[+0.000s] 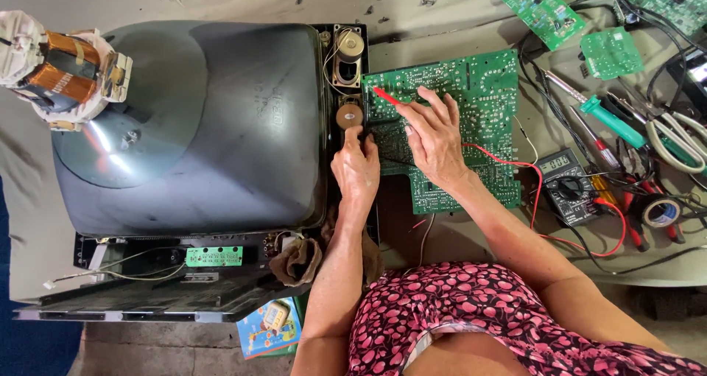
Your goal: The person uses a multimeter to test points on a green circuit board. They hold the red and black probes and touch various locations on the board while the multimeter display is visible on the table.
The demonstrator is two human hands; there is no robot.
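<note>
Right hand (436,139) fingers pinch a red multimeter probe (384,96), tip on the green circuit board (471,103) beside the picture tube (199,125). Left hand (356,166) fingers curl closed at the board's left edge; what they grip cannot be told. Both forearms extend far from the body.

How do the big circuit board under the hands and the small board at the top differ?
The big board lies beside the picture tube, square to it; the small board lies apart, tilted. The right hand holds a red probe on the big board; nothing touches the small board. The left hand rests at the big board's edge. Both are green.
</note>
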